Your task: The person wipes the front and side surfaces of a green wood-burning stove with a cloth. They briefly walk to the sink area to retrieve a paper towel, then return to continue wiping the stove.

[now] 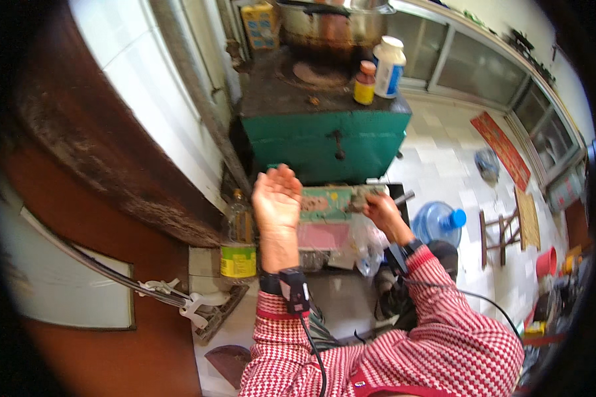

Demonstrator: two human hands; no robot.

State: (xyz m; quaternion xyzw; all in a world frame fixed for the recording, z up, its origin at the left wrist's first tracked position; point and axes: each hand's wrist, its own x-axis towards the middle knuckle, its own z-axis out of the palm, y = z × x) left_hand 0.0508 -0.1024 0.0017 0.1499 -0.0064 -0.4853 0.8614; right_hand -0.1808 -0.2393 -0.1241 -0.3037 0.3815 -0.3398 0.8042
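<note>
My left hand is raised palm up with its fingers slightly curled, and nothing lies in it. To its right, my right hand pinches a flat grey-brown piece; blur hides what it is. Below that piece is a green patterned box, with a pink panel nearer me. A crumpled clear plastic bag lies by the panel, under my right wrist. Just beyond both hands stands a green metal stove with a dark top.
On the stove are a large metal pot, a white bottle and a smaller yellow-labelled bottle. A plastic oil bottle and a mop are at left. A blue water jug and wooden stool stand at right.
</note>
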